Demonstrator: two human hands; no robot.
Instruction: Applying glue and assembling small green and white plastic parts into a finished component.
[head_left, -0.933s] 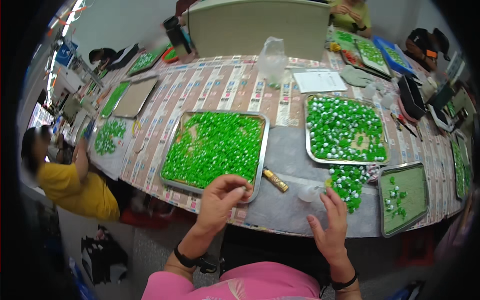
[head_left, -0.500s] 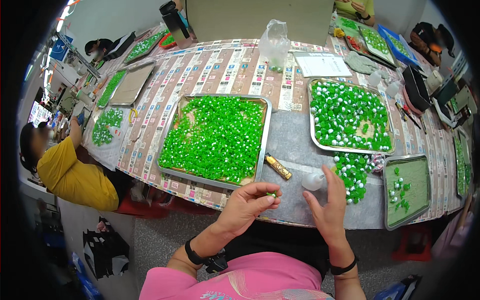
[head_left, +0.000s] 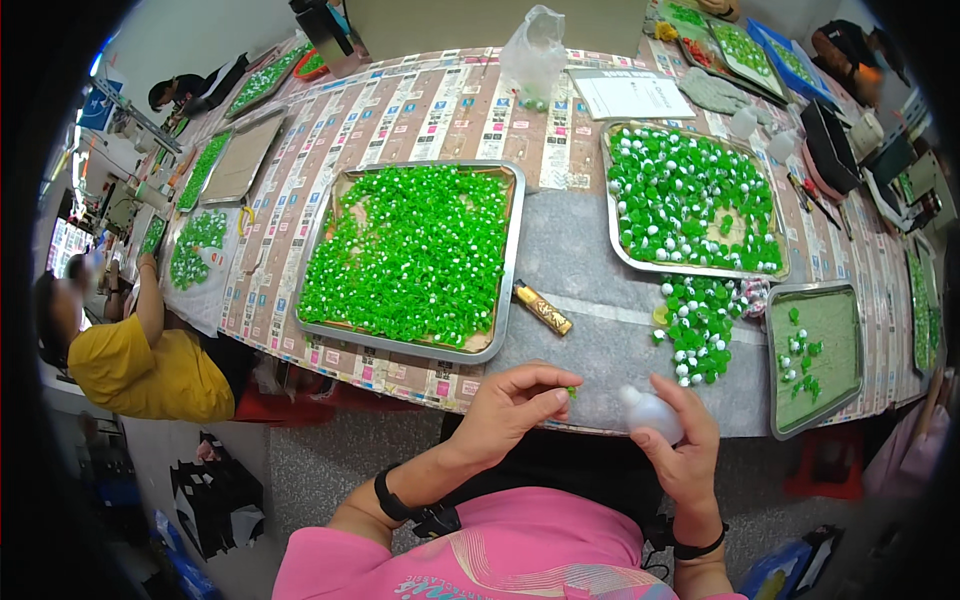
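My left hand (head_left: 510,412) pinches a small green plastic piece (head_left: 571,392) between thumb and fingertips, just past the table's near edge. Close to its right, my right hand (head_left: 690,445) is wrapped round a translucent white squeeze bottle (head_left: 656,416), whose tip tilts toward the green piece without touching it. Beyond my left hand stands a metal tray (head_left: 516,250) full of small green pieces with white dots. A gold-patterned lighter (head_left: 543,308) lies beside this tray. Past my right hand, a loose heap of green pieces with white balls (head_left: 700,335) rests on the grey cloth.
Another metal tray (head_left: 612,215) of green pieces and white balls sits at the back right. A smaller green-lined tray (head_left: 848,385) holds a few pieces. White paper (head_left: 632,96) and a plastic bag (head_left: 533,55) lie farther back. A person in yellow (head_left: 150,365) sits at the left.
My right hand has taken hold of the squeeze bottle, lifted it off the cloth and brought it nearer me, tilted. My left hand still pinches the green piece. The view has shifted slightly.
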